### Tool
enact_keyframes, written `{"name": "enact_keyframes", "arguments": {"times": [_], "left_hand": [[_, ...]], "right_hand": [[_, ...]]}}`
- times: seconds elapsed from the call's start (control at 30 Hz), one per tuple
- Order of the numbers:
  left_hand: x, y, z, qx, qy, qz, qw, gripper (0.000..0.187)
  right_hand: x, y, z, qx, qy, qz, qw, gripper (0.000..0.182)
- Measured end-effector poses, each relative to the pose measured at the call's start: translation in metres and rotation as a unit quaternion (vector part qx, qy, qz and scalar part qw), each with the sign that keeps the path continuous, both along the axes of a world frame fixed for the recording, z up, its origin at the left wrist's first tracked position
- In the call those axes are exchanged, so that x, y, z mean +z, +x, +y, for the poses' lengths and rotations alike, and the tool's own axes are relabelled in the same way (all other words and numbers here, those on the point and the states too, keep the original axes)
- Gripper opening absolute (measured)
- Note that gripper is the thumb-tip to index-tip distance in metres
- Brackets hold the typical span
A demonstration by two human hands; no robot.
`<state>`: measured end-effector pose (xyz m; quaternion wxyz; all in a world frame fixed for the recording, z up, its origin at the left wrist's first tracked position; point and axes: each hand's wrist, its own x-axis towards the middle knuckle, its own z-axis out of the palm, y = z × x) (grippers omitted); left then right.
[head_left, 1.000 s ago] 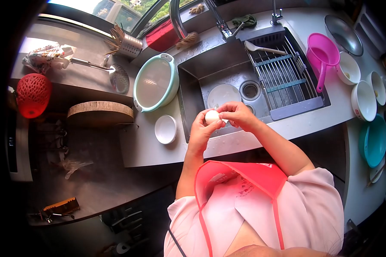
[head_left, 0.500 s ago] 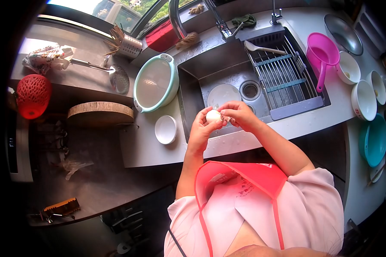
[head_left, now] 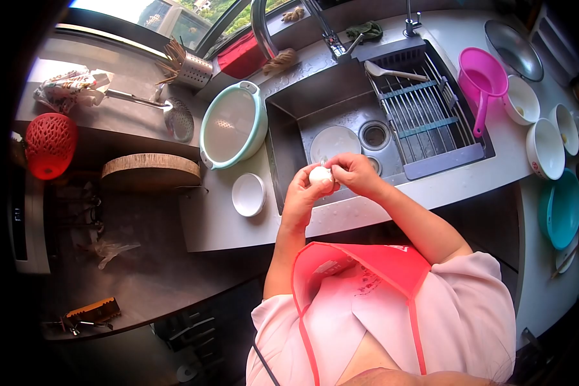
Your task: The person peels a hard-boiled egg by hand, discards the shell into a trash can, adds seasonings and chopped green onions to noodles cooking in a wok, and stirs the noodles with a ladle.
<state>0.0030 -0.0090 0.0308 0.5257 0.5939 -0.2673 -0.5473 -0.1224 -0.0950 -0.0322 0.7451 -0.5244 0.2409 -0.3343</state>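
Over the near edge of the sink, my left hand is closed around a small round white thing, about egg-sized. Whether it is an egg or a bulb cannot be made out. My right hand has its fingers pinched together at the upper right edge of this white thing; its fingertips partly cover that side. Below and beyond both hands, a white plate lies on the bottom of the sink. A small white bowl stands on the counter left of my left hand.
A pale-green basin with a strainer stands left of the sink. A metal rack with a white spoon hangs in its right side. Right of it are a pink ladle, several white bowls and a teal basin.
My right fingers have shifted slightly up and left along the white thing. A brownish flake beneath them no longer shows. My left hand stays nearly in place.
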Motion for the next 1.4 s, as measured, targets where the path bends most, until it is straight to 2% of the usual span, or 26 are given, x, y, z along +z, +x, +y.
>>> {"name": "enact_keyframes", "arguments": {"times": [0.13,0.2,0.3,0.57,0.83,1.13,1.23,1.3,1.4], "left_hand": [[-0.002,0.0,0.001,0.001,-0.002,-0.004,1.0,0.049],[-0.002,0.0,0.001,0.003,-0.003,-0.01,1.0,0.049],[0.004,0.0,-0.001,-0.005,0.003,-0.015,1.0,0.047],[0.004,-0.001,-0.004,-0.009,0.005,-0.033,0.999,0.043],[0.007,-0.001,-0.006,-0.026,0.001,-0.04,0.999,0.043],[0.007,-0.003,-0.004,-0.012,0.005,-0.04,0.999,0.044],[0.007,-0.003,-0.003,-0.014,0.01,-0.049,0.999,0.045],[0.006,-0.003,-0.002,-0.011,0.008,-0.051,0.999,0.046],[0.004,-0.001,-0.002,-0.003,0.002,-0.055,0.998,0.049]], "right_hand": [[0.01,-0.005,-0.001,0.016,0.011,0.009,1.0,0.018],[0.024,-0.014,-0.002,0.045,0.09,-0.004,0.995,0.018],[0.026,-0.014,0.0,0.062,0.101,-0.04,0.992,0.022],[0.001,-0.001,0.0,0.037,0.07,-0.053,0.995,0.021],[0.01,-0.005,0.0,0.052,0.08,-0.06,0.994,0.022],[0.001,0.003,0.004,-0.019,0.035,-0.005,0.999,0.02],[0.004,0.002,0.004,-0.036,0.074,-0.024,0.996,0.018],[0.008,-0.003,0.001,-0.003,0.166,-0.012,0.986,0.015],[-0.002,-0.004,-0.001,0.007,0.215,-0.037,0.976,0.011]]}}
